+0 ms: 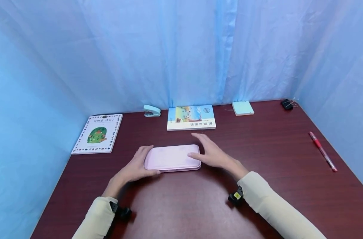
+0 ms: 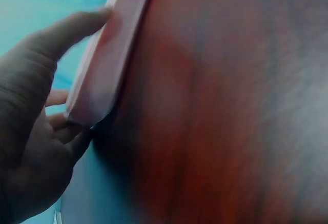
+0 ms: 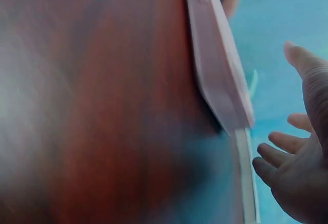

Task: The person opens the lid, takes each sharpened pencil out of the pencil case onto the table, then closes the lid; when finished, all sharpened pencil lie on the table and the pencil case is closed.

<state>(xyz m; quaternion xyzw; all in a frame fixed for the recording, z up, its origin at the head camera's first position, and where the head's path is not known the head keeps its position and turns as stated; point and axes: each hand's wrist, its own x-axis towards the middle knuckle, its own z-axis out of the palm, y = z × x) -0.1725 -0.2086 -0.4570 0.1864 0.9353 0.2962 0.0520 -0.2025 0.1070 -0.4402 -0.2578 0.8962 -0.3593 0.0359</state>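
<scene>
A pale pink case with rounded corners, like a hard pencil case [image 1: 171, 157], lies closed on the dark red-brown table [image 1: 181, 202]. My left hand [image 1: 138, 166] holds its left end, thumb along the near side and fingers round the far side. In the left wrist view the left thumb [image 2: 77, 29] presses on the side of the case. My right hand [image 1: 211, 154] is spread beside the right end, its thumb overlapping the lid in the head view. The right wrist view shows the right fingers [image 3: 277, 155] apart from the case, holding nothing.
Behind the case lies a book [image 1: 191, 118], with a mint stapler [image 1: 152, 111] to its left and a pale notepad [image 1: 243, 108] to its right. A white book [image 1: 98, 134] is at far left. A black binder clip [image 1: 287, 104] and a red pen [image 1: 322, 151] lie right. Blue curtains [image 1: 133, 56] enclose the table.
</scene>
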